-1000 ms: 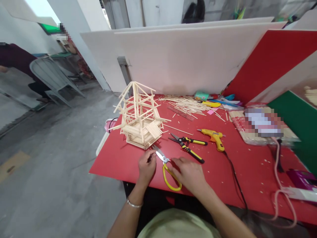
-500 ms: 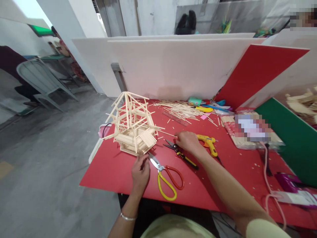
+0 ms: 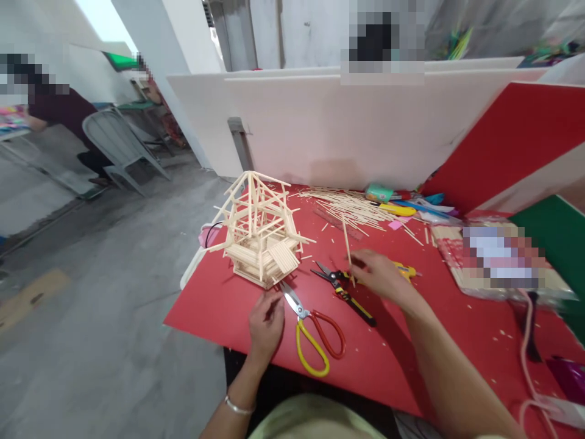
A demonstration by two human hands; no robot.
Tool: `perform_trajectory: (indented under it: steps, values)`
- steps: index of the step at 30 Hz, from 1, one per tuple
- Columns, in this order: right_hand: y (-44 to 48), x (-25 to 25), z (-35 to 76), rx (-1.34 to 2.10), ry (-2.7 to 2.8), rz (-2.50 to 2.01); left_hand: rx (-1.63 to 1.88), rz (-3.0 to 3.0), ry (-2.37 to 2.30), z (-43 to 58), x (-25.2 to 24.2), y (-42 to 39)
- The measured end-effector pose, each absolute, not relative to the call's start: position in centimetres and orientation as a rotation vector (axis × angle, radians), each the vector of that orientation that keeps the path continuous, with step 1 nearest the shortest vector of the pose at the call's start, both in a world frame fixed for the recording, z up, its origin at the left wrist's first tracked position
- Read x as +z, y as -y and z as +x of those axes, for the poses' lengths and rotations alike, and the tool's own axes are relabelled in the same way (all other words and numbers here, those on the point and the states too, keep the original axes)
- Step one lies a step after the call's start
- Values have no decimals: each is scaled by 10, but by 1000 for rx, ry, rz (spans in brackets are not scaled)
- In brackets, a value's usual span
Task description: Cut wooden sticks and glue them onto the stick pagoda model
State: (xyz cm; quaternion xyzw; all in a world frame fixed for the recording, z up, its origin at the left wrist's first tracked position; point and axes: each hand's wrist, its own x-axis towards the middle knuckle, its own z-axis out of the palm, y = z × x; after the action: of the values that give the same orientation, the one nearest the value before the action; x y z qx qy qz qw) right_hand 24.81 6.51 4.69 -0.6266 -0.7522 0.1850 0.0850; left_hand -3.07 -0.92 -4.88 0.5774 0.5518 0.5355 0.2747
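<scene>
My right hand [image 3: 379,275] pinches a thin wooden stick [image 3: 346,241], which stands nearly upright above the red board. My left hand [image 3: 265,323] rests at the front edge of a small pavilion model [image 3: 286,257] made of wooden sticks; its fingers are curled together, and anything between them is hidden. Beside the left hand lie scissors [image 3: 301,313] with one yellow and one red handle, their tips close to the model. Below the right hand are snips [image 3: 359,309] with black and yellow handles. A yellow glue gun [image 3: 406,270] is partly covered by the right hand.
Many loose sticks [image 3: 347,206] are heaped at the back, near a yellow-handled tool [image 3: 397,210] and a green roll [image 3: 379,193]. A plastic-wrapped pack [image 3: 452,262] lies right, beside a pink cable [image 3: 528,341]. White panels [image 3: 292,134] stand behind. A person sits at far left.
My right hand has drawn back from the model's side and raised the stick from lying sideways to near upright. My left hand stays by the model's front. The view has turned left.
</scene>
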Motion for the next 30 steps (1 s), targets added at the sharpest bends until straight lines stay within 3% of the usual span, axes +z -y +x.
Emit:
perform_trajectory:
  steps: [4,7,14,30]
  values:
    - [1,54,223,1286,1974,-1217,1329,1171,-1319,-8,-16,25]
    - [25,51,185,1498,1875,-1053,1274,819,-1133,3,3,27]
    - [18,31,134,1424,1678,-1108,1406,583,-1095,-5,13,16]
    - [12,17,132,1383,1632,-1198,1399,593,-1141,-8,2,-4]
